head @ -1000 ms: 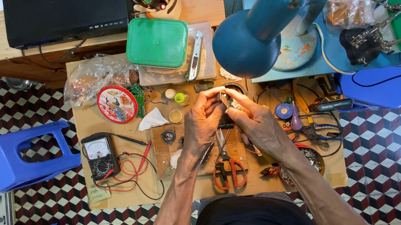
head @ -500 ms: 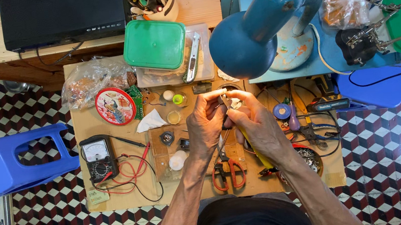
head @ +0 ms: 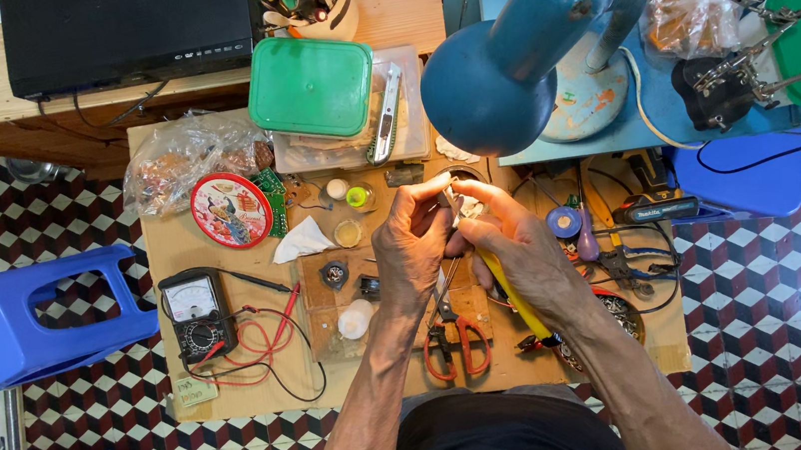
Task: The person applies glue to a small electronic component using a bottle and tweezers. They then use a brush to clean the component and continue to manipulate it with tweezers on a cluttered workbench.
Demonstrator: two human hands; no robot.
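My left hand (head: 413, 244) and my right hand (head: 513, 242) meet over the middle of a low wooden workboard (head: 238, 384). Both pinch a small metal part (head: 453, 201) between the fingertips. What the part is stays too small to tell. Red-handled pliers (head: 454, 344) lie on the board just below my hands. A yellow-handled tool (head: 514, 297) lies under my right wrist. Beside my left hand sit a small black round part (head: 334, 275) and a white round lid (head: 356, 318).
A multimeter (head: 195, 314) with red and black leads lies at left. A round red tin (head: 231, 210), a green-lidded box (head: 311, 86), a bag of parts (head: 181, 154) and a blue desk lamp (head: 521, 50) stand behind. Blue plastic stools (head: 19, 319) flank the board on a checkered floor.
Both hands have stayed together on the small part, shifting slightly. The view has drifted a little; nothing on the board has moved.
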